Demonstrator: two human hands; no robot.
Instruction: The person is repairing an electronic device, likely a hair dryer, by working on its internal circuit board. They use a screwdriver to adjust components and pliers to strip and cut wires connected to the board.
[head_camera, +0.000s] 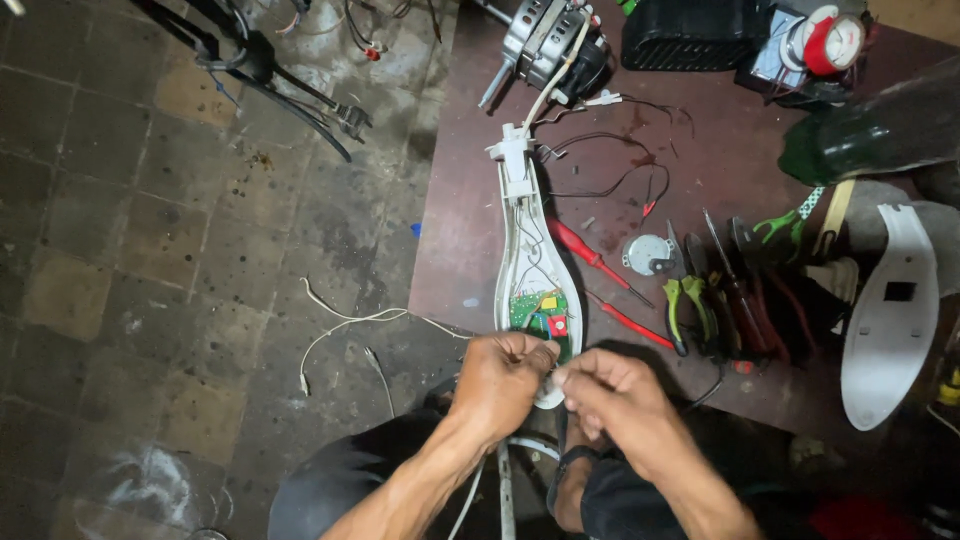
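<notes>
Fingers of both hands, left (500, 378) and right (612, 392), pinch thin wire at the near end of the white housing (524, 250) lying on the board (470, 200). Wire looks limp, light; housing seems brittle, best gripped by its rims.

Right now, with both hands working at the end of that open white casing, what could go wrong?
1. Both the left hand and right hand pinch something small at the white casing beside its green circuit board; a slip might strain the board's thin wires.
2. Loose black and red wires trail to the motor; a tug on the casing could snag them.
3. The red screwdrivers lie close and could be knocked.
</notes>
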